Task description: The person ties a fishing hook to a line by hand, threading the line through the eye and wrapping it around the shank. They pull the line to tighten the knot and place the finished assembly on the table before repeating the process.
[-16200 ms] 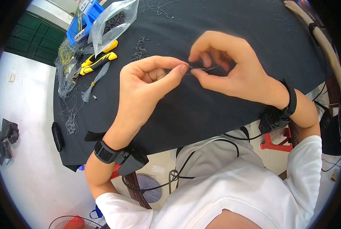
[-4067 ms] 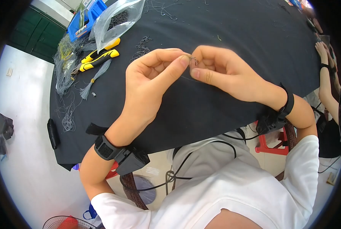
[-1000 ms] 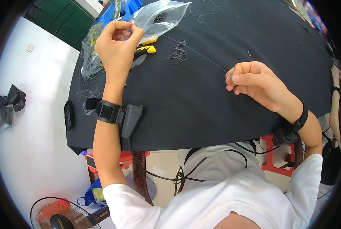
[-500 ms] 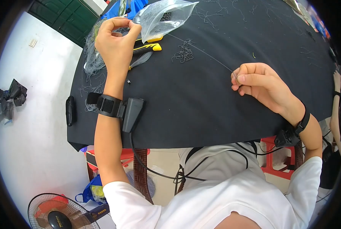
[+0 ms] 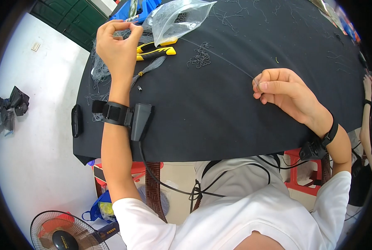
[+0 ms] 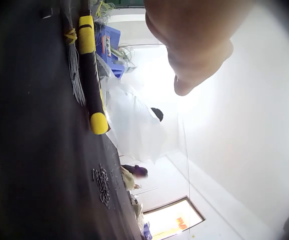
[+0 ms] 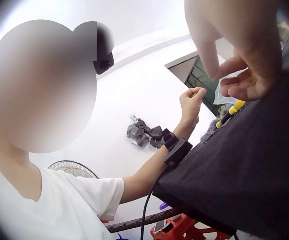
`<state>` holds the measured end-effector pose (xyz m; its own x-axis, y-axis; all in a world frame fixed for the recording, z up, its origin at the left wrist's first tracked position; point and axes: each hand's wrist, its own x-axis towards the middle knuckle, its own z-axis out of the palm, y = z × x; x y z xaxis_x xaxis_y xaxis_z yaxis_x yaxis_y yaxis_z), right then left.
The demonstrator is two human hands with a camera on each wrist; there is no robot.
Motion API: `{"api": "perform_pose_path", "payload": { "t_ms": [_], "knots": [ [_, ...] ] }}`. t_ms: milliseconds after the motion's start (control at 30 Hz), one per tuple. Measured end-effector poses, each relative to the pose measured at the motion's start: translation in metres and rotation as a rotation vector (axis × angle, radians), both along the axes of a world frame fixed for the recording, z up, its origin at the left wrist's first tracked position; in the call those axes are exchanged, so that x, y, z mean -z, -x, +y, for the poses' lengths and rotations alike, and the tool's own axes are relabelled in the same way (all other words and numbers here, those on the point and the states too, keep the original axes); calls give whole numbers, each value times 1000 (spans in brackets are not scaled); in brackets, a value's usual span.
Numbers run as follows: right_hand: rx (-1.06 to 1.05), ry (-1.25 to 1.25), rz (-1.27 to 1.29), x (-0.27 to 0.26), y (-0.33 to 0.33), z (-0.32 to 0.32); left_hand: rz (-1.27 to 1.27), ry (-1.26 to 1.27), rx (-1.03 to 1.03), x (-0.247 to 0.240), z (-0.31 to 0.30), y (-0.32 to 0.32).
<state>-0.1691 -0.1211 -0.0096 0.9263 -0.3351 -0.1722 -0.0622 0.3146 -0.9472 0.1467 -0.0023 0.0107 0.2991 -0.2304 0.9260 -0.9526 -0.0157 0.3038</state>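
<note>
A thin grey line (image 5: 225, 59) runs taut between the two hands, passing over the dark table. At its upper left end the left hand (image 5: 120, 43) pinches it between thumb and forefinger, beside a clear plastic bag (image 5: 181, 18). The right hand (image 5: 286, 91) pinches the other end, its fingers curled around the tip. In the left wrist view the left hand (image 6: 194, 42) shows at the top, with the line dropping below it. The right wrist view shows the right hand (image 7: 242, 55) close up and the left hand (image 7: 191, 106) farther off.
Yellow-and-black pliers (image 5: 159, 53), a tied grey bundle (image 5: 152, 66) and a blue bin (image 5: 146, 9) lie at the upper left. A small dark heap (image 5: 200, 57) sits mid-table. A black case (image 5: 76, 121) lies at the left edge. Another person's arm (image 5: 365, 112) is at the right.
From close together earlier, the hands have moved wide apart, with the line stretched between them. Over the last half second the left hand has shifted slightly left; the right hand has stayed nearly still.
</note>
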Motion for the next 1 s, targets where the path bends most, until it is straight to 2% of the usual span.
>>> {"api": "perform_pose_path", "payload": {
  "t_ms": [100, 300, 400, 500, 667, 767, 900, 1000],
  "knots": [
    [5, 6, 4, -2, -1, 2, -13, -45, -107, -2, 7, -13],
    [-22, 5, -24, 3, 0, -2, -2, -46, -110, 0, 6, -15],
    [75, -25, -39, 2, 1, -8, 149, 6, 50, -1, 4, -12],
    [237, -60, -97, 7, 4, -22, 220, 55, 383, -2, -7, 18],
    [317, -7, -78, 2, 4, -23, 148, -112, 619, -6, -6, 93],
    [224, 145, -124, -4, 1, -12, 100, -238, 655, -1, 1, 123],
    [49, 42, -237, -7, 0, 0, 48, -355, 687, 3, 7, 140],
    [-46, -71, -200, -11, 4, 4, 44, -358, 719, 4, 8, 148]
  ]
}}
